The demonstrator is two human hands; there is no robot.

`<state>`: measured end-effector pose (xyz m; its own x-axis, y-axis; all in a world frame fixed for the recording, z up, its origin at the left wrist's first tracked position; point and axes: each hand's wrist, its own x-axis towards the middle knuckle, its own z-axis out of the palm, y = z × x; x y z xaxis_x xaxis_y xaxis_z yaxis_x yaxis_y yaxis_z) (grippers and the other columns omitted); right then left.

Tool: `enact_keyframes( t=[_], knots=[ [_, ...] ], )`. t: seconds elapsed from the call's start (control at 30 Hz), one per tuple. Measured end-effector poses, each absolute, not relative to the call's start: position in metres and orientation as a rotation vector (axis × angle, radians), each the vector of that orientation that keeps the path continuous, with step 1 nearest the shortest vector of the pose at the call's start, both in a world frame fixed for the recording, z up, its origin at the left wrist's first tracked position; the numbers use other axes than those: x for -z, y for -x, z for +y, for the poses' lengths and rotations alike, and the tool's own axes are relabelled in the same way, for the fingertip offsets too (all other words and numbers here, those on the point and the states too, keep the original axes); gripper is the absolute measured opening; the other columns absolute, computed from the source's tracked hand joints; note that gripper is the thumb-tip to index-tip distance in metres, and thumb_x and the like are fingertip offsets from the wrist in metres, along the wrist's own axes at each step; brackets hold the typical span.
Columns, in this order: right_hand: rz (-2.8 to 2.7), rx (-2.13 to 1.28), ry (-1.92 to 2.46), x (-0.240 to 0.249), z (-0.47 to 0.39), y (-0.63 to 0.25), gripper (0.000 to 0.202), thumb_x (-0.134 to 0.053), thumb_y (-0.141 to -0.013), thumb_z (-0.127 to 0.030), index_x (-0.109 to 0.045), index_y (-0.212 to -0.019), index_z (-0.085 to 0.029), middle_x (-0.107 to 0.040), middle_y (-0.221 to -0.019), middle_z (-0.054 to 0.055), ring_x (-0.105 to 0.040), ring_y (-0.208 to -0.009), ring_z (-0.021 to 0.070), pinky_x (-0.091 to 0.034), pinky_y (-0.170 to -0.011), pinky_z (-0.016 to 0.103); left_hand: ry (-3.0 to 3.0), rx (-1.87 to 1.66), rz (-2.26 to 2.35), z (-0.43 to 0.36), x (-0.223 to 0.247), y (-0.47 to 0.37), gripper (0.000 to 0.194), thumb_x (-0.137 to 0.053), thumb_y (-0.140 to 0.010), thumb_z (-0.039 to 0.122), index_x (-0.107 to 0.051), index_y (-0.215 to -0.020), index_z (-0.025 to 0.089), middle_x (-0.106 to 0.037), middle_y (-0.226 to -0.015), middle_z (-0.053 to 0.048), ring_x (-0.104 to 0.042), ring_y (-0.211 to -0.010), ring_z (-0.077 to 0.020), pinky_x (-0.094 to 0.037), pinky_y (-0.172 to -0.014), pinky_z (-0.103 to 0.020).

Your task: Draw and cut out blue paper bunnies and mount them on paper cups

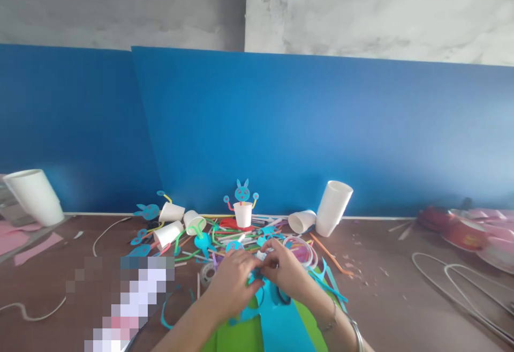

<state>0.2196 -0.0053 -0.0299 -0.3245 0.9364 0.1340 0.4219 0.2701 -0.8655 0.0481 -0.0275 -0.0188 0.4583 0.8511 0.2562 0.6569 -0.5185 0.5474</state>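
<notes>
My left hand (237, 272) and my right hand (284, 269) meet at the middle of the desk, their fingers pinched together. A small white piece (261, 255) shows at the fingertips, with bits of blue paper just below; the fingers hide exactly what each hand grips. Under the hands lie a blue paper sheet (287, 328) and green paper (219, 338). A tape roll (208, 275) rests left of my left hand. Straight ahead stands a white paper cup (243, 215) with a blue rabbit-like paper head (242, 193) and bent straw arms.
Colored straws (228, 239) are heaped behind the hands. Decorated cups (167, 234) lie tipped at left. Stacked white cups (333, 207) lean at right, more (34, 196) at far left. Red and pink items (474, 231) and a white cable (450, 271) lie far right. A blue partition (301, 132) closes the back.
</notes>
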Motion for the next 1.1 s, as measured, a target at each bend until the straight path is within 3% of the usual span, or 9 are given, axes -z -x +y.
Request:
enact_keyframes(
  t=[0.17, 0.3, 0.43, 0.57, 0.7, 0.8, 0.93, 1.0, 1.1],
  knots=[
    [-1.867, -1.016, 1.228, 0.033, -0.003, -0.216, 0.030, -0.057, -0.066, -0.009, -0.048, -0.092, -0.020, -0.062, -0.058, -0.006, -0.059, -0.056, 0.0132, -0.040, -0.052, 0.021, -2.464, -0.665, 1.271, -0.027, 0.026, -0.048, 0.027, -0.062, -0.080, 0.025, -0.064, -0.106, 0.023, -0.067, -0.110, -0.009, -0.056, -0.105, -0.0305, -0.038, -0.091, -0.043],
    [-1.997, -0.902, 1.378, 0.023, 0.002, -0.229, 0.019, -0.051, -0.074, -0.014, -0.056, -0.092, -0.019, -0.068, -0.066, -0.001, -0.062, -0.060, 0.0149, -0.041, -0.053, 0.022, -2.246, -0.768, 1.284, -0.025, 0.029, -0.048, 0.027, -0.059, -0.079, 0.025, -0.065, -0.105, 0.023, -0.067, -0.111, -0.009, -0.058, -0.103, -0.0290, -0.040, -0.090, -0.040],
    [-2.201, -0.219, 1.865, 0.014, 0.009, -0.256, 0.021, -0.047, -0.075, -0.009, -0.065, -0.082, -0.019, -0.071, -0.089, 0.007, -0.064, -0.086, 0.0213, -0.043, -0.071, 0.027, -1.510, -0.943, 1.201, -0.021, 0.027, -0.052, 0.029, -0.056, -0.078, 0.032, -0.064, -0.102, 0.018, -0.068, -0.081, -0.006, -0.062, -0.069, -0.0195, -0.046, -0.062, -0.029],
    [-2.206, -0.134, 2.016, 0.020, 0.015, -0.269, 0.025, -0.051, -0.065, -0.001, -0.066, -0.079, -0.015, -0.069, -0.104, 0.016, -0.062, -0.097, 0.0292, -0.042, -0.076, 0.033, -0.718, -1.023, 0.932, -0.021, 0.023, -0.056, 0.021, -0.057, -0.071, 0.024, -0.063, -0.089, 0.014, -0.064, -0.078, -0.004, -0.058, -0.059, -0.0109, -0.039, -0.048, -0.019],
    [-2.206, -0.101, 1.991, 0.023, 0.017, -0.265, 0.018, -0.050, -0.069, -0.003, -0.062, -0.077, -0.015, -0.070, -0.094, 0.015, -0.062, -0.093, 0.0295, -0.040, -0.075, 0.034, -0.668, -1.075, 0.856, -0.024, 0.020, -0.058, 0.015, -0.065, -0.067, 0.026, -0.056, -0.074, 0.016, -0.057, -0.067, 0.001, -0.049, -0.050, -0.0068, -0.027, -0.040, -0.016],
    [-2.182, -0.181, 1.839, 0.016, 0.013, -0.256, 0.009, -0.049, -0.077, -0.012, -0.056, -0.077, -0.018, -0.068, -0.077, 0.007, -0.063, -0.076, 0.0221, -0.039, -0.065, 0.028, -0.948, -1.100, 1.011, -0.024, 0.020, -0.058, 0.020, -0.066, -0.070, 0.033, -0.054, -0.068, 0.018, -0.041, -0.050, 0.008, -0.033, -0.041, -0.0053, -0.017, -0.038, -0.017],
    [-2.118, -0.508, 1.428, 0.003, -0.003, -0.236, 0.011, -0.043, -0.085, -0.019, -0.046, -0.075, -0.021, -0.063, -0.067, -0.002, -0.058, -0.062, 0.0149, -0.036, -0.056, 0.023, -1.396, -1.251, 1.187, -0.026, 0.021, -0.058, 0.031, -0.061, -0.078, 0.038, -0.065, -0.100, 0.017, -0.051, -0.061, 0.004, -0.045, -0.055, -0.0112, -0.035, -0.052, -0.021],
    [-2.097, -0.675, 1.293, 0.000, -0.011, -0.226, 0.011, -0.041, -0.086, -0.018, -0.043, -0.075, -0.022, -0.057, -0.062, -0.004, -0.054, -0.057, 0.0136, -0.035, -0.053, 0.023, -1.548, -1.252, 1.207, -0.029, 0.024, -0.058, 0.041, -0.057, -0.082, 0.038, -0.061, -0.118, 0.019, -0.055, -0.067, 0.002, -0.048, -0.060, -0.0136, -0.038, -0.058, -0.023],
    [-2.093, -0.677, 1.207, 0.001, -0.018, -0.218, 0.007, -0.043, -0.085, -0.017, -0.043, -0.080, -0.022, -0.052, -0.063, -0.005, -0.050, -0.056, 0.0133, -0.034, -0.052, 0.024, -1.706, -1.195, 1.246, -0.032, 0.028, -0.058, 0.044, -0.052, -0.085, 0.036, -0.057, -0.126, 0.022, -0.057, -0.069, 0.000, -0.048, -0.060, -0.0151, -0.037, -0.058, -0.025]
  ],
)
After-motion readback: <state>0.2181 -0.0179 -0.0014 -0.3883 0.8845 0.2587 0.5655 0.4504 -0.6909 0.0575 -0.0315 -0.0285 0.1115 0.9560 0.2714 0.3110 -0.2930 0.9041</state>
